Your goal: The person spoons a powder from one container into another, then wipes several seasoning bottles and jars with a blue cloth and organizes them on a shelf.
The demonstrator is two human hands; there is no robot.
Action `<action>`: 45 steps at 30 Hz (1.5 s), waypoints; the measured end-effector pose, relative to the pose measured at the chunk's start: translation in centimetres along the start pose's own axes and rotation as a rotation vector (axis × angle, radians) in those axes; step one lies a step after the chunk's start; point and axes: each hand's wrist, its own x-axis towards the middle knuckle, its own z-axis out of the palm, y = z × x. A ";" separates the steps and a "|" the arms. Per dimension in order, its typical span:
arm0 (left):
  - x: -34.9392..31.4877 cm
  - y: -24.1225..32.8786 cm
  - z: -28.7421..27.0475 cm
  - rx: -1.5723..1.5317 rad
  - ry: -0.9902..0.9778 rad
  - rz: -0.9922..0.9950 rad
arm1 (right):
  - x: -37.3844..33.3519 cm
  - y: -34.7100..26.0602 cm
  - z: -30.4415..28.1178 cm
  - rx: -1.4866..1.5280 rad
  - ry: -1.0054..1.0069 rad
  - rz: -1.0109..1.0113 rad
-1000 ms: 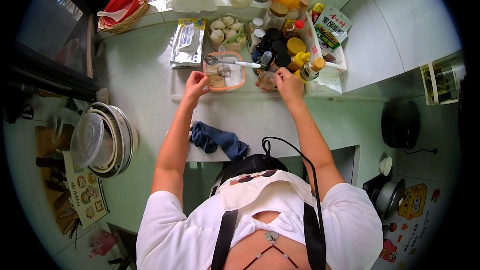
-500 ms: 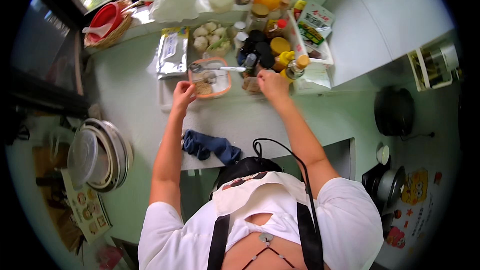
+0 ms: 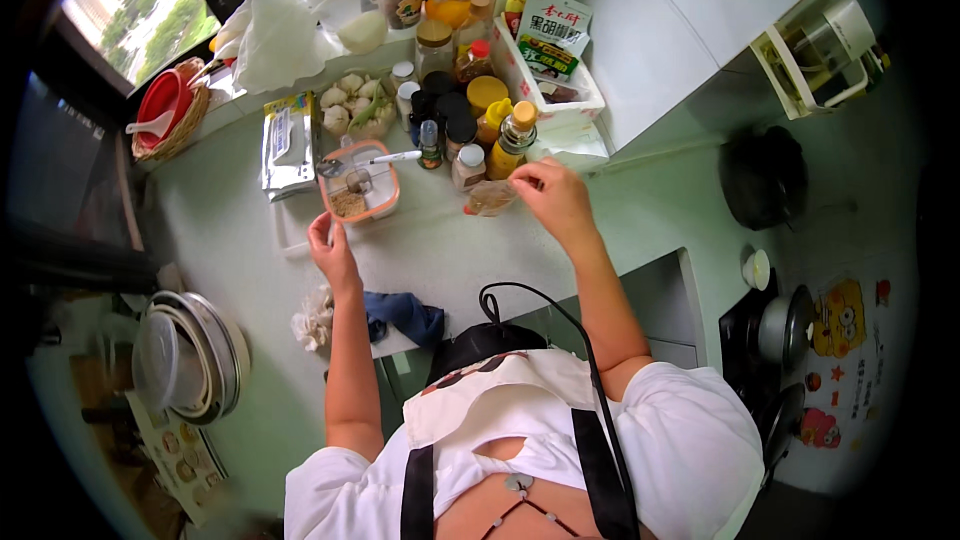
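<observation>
A small clear plastic bag (image 3: pixel 491 198) with brownish contents lies in front of the bottles, its right end pinched between the thumb and forefinger of my right hand (image 3: pixel 556 202). My left hand (image 3: pixel 335 254) is at the near left corner of a square container (image 3: pixel 396 180) with an orange rim, thumb and forefinger apart. Whether the fingertips touch the rim, I cannot tell. Inside that container are grainy tan contents (image 3: pixel 348 204) and a small clear compartment. A metal spoon (image 3: pixel 392 157) with a white handle rests across its top.
Behind my right hand stand an oil bottle (image 3: pixel 511 145), a white-capped jar (image 3: pixel 468 168) and several other condiments. Garlic (image 3: pixel 350 98) and a silver pouch (image 3: pixel 290 145) are behind the container. A blue cloth (image 3: pixel 408 316) lies at the counter's front edge; stacked basins (image 3: pixel 205 355) are at left.
The view has shifted, moving the counter items left in the picture. My right hand has drawn back from the bottles with the bag's end, uncovering the white-capped jar. My left thumb and forefinger have parted.
</observation>
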 end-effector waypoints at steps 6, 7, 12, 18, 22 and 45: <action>-3.4 -1.5 0.5 -0.056 -0.030 -0.063 | -0.8 2.7 -1.5 0.023 -0.115 0.040; -3.9 -1.7 0.6 -0.040 -0.060 -0.073 | -0.7 2.9 -1.2 0.029 -0.132 0.003; -6.5 -1.3 1.6 -0.039 -0.061 -0.089 | 0.7 2.6 1.4 0.053 -0.158 -0.237; -8.5 -0.6 1.1 -0.034 -0.013 -0.100 | 3.4 0.6 5.6 -0.123 -0.162 -0.365; -9.6 -0.1 0.1 -0.040 0.045 -0.166 | 4.6 1.2 8.8 -0.266 -0.139 -0.426; -5.7 -1.9 -3.5 -0.063 0.089 -0.194 | 2.7 0.4 11.5 0.017 -0.261 -0.289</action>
